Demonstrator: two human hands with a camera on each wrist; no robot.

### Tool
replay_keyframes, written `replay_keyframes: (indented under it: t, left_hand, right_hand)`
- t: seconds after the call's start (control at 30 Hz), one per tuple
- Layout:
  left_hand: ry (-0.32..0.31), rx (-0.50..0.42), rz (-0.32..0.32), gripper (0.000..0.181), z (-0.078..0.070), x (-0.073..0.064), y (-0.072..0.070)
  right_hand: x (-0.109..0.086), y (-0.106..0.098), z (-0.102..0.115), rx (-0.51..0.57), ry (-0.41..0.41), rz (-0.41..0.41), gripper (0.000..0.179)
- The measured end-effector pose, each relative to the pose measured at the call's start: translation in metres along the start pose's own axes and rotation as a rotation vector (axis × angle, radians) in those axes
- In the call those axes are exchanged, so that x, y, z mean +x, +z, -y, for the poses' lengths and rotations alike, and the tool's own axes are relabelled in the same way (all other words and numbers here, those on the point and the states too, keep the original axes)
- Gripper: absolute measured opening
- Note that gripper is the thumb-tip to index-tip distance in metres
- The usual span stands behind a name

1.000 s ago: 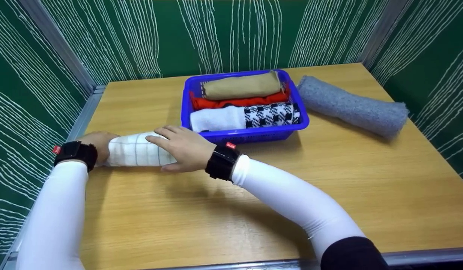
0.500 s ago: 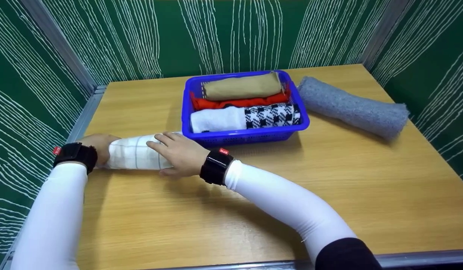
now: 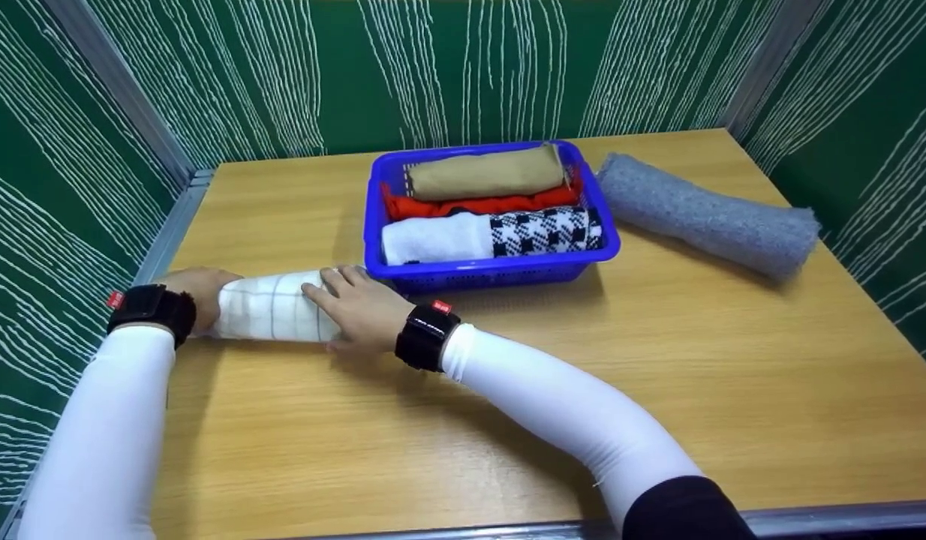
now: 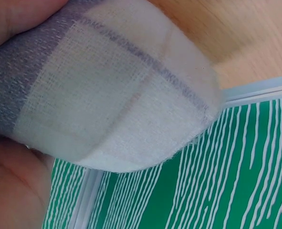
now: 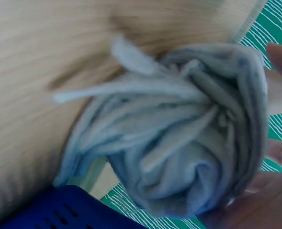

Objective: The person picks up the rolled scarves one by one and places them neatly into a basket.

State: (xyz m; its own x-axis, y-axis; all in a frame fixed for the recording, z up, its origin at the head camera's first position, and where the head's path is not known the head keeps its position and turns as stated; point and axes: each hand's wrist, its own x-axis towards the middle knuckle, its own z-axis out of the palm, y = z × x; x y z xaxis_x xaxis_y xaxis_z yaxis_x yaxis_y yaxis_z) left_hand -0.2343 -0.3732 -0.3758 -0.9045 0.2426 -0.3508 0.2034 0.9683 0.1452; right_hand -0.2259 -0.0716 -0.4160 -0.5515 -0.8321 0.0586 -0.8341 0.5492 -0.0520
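A rolled white scarf (image 3: pixel 272 306) with thin grey check lines lies left of centre on the table. My left hand (image 3: pixel 200 298) grips its left end; in the left wrist view, fingers and palm (image 4: pixel 12 183) lie on both sides of the roll (image 4: pixel 117 90), which shows a grey band near the hand. My right hand (image 3: pixel 369 309) holds the right end, fingers over the top and thumb along the near side. Seen end-on in the right wrist view, the scarf (image 5: pixel 188 124) shows coiled layers and loose fringe strands, with the right hand's fingers around its outer side.
Just right of the scarf stands a blue plastic basket (image 3: pixel 500 265). Inside lie a tan roll (image 3: pixel 485 172), a red one (image 3: pixel 485 203) and a black-and-white patterned one (image 3: pixel 545 231). A grey fuzzy roll (image 3: pixel 711 214) lies right of the basket. Green walls (image 3: pixel 448 75) enclose the table.
My right hand has moved slightly left and nearer, and has settled around the scarf's right end. The scarf has shifted a little towards me. The left hand keeps its grip.
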Motion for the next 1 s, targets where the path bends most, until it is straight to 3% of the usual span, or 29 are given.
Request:
replay_keyframes:
  t: [0.13, 0.37, 0.7, 0.83, 1.0]
  left_hand:
    - [0.01, 0.037, -0.001, 0.062, -0.006, -0.003, -0.003]
    - [0.033, 0.061, 0.011, 0.044, -0.002, 0.001, 0.0]
    - [-0.051, -0.001, 0.056, 0.06, -0.009, -0.007, -0.01]
    - [-0.13, -0.038, 0.055, 0.07, -0.005, -0.014, -0.015]
    - [-0.158, -0.032, 0.034, 0.07, -0.003, -0.018, -0.016]
  right_hand:
    - [0.001, 0.006, 0.001, -0.007, 0.037, 0.037, 0.101]
    - [0.005, 0.014, 0.001, -0.044, 0.075, 0.068, 0.107]
    - [0.009, 0.013, 0.0, 0.014, 0.14, 0.146, 0.107]
    - [0.009, 0.012, 0.001, 0.008, 0.138, 0.142, 0.105]
    - [0.008, 0.012, 0.004, 0.0, 0.142, 0.106, 0.104]
